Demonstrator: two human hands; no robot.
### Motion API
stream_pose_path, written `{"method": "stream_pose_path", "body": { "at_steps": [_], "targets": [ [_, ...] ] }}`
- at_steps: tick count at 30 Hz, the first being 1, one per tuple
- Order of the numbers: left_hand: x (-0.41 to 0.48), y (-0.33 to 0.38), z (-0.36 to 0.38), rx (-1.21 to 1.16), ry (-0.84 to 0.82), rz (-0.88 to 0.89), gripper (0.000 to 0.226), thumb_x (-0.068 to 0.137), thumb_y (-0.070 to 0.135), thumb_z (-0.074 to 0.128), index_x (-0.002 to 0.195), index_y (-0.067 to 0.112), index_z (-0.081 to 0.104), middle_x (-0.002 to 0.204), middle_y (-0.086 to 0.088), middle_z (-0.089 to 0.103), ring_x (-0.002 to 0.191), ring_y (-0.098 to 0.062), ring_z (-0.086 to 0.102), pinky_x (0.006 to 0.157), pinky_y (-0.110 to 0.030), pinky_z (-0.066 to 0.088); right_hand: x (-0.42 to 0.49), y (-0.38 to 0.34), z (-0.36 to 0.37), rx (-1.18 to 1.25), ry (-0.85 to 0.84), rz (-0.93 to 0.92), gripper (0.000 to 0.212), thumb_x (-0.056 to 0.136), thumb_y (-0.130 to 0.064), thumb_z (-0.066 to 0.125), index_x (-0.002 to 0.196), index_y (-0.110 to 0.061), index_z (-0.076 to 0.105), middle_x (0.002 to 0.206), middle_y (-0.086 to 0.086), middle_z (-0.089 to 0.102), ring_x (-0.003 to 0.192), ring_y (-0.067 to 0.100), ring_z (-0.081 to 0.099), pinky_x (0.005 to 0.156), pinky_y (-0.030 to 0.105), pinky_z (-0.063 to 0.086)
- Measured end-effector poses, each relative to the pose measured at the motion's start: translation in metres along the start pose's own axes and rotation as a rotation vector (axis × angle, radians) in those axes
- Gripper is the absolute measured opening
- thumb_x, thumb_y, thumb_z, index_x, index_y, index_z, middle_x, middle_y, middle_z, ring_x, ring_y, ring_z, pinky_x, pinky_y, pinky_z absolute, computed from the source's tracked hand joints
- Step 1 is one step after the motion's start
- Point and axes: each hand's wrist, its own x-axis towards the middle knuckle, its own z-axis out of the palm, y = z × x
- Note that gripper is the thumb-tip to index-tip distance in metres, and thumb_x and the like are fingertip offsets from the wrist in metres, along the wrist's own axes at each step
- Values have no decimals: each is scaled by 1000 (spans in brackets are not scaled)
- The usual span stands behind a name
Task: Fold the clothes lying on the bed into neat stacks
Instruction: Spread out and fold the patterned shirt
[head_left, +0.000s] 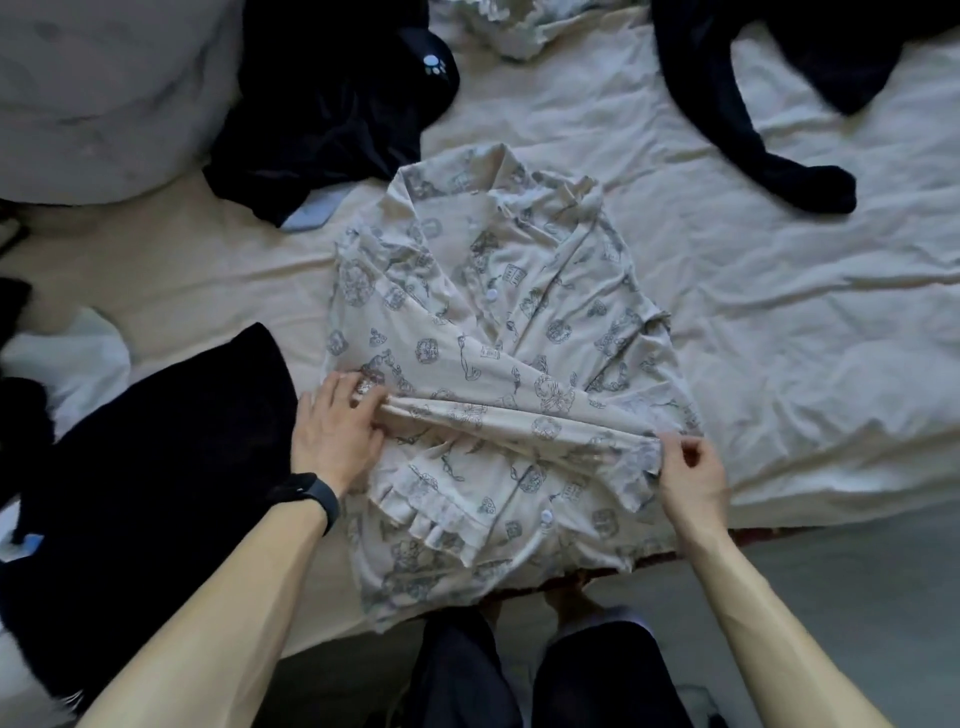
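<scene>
A cream pyjama shirt (498, 332) with grey-blue prints and white buttons lies front up on the bed sheet (779, 291), collar away from me. Both sleeves are folded in over its front, and one lies across the middle as a band. My left hand (337, 426) grips the left end of that band, thumb under the fabric. My right hand (688, 470) pinches the ruffled cuff at the right end. The shirt's hem hangs a little over the bed's near edge.
A dark folded garment (156, 467) lies left of the shirt. More dark clothes sit at the back left (332, 114) and back right (753, 104), a crumpled printed piece (509, 26) at the top, a grey pillow (104, 93) far left. My legs stand by the bed's near edge.
</scene>
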Motion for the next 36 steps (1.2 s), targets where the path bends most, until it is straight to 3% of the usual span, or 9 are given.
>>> {"method": "stream_pose_path", "body": {
  "at_steps": [3, 7, 12, 18, 23, 27, 30, 33, 36],
  "targets": [
    [1, 3, 2, -85, 49, -1, 43, 69, 24, 77, 109, 23, 64, 129, -12, 54, 123, -35, 49, 101, -53, 39, -4, -1, 7, -130, 65, -1, 18, 95, -27, 60, 108, -16, 59, 110, 9, 62, 107, 30, 60, 95, 40, 44],
    [-1, 1, 1, -223, 215, -89, 40, 69, 18, 74, 108, 19, 64, 136, -8, 50, 124, -32, 49, 104, -50, 35, -35, -17, 28, -340, 193, -290, 35, 89, -27, 60, 120, -11, 55, 122, 14, 49, 112, 25, 43, 98, 42, 35],
    [6, -15, 1, -429, 223, -351, 56, 76, 22, 71, 129, 17, 53, 126, -13, 49, 112, -37, 51, 90, -50, 45, -64, -84, 96, -349, -170, -569, 35, 98, -34, 58, 127, -15, 54, 121, -3, 52, 113, 10, 42, 103, 36, 39],
    [15, -41, 2, -893, 95, -487, 28, 86, 23, 62, 113, 30, 62, 106, 6, 67, 99, -20, 62, 81, -38, 52, -63, -209, 213, -391, -516, -690, 56, 95, -50, 60, 138, -15, 50, 137, 3, 58, 123, 19, 55, 106, 44, 47],
    [15, -60, 8, -1065, -58, -437, 30, 81, 30, 62, 111, 32, 65, 107, 10, 68, 99, -13, 65, 84, -31, 53, -48, -277, 285, -549, -601, -700, 65, 92, -60, 60, 131, -8, 55, 108, 6, 67, 91, 23, 68, 78, 42, 59],
    [29, -61, 0, -1079, -169, -491, 45, 81, 71, 49, 105, 35, 62, 100, 10, 68, 95, -17, 65, 85, -37, 53, -35, -303, 314, -655, -557, -752, 26, 98, -43, 60, 100, -17, 66, 76, -7, 62, 72, 11, 62, 62, 24, 46],
    [36, -62, 0, -906, -144, -505, 35, 92, 62, 50, 104, 31, 60, 100, 4, 70, 95, -25, 66, 77, -36, 54, -31, -308, 328, -513, -558, -723, 18, 93, -39, 68, 86, -22, 70, 71, -11, 66, 63, 1, 59, 64, 23, 48],
    [33, -60, -2, -812, -103, -484, 29, 92, 54, 55, 103, 27, 51, 106, 0, 65, 99, -30, 64, 77, -38, 50, -38, -302, 329, -273, -649, -640, 27, 94, -33, 71, 115, -17, 70, 96, -7, 73, 82, -4, 66, 72, 19, 55],
    [34, -52, -2, -654, 169, -423, 42, 87, 51, 62, 114, 21, 51, 109, -6, 56, 97, -32, 57, 79, -44, 49, -51, -281, 295, -131, -531, -633, 35, 98, -37, 64, 127, -18, 62, 112, -10, 66, 100, -3, 63, 76, 13, 54]
  ]
}}
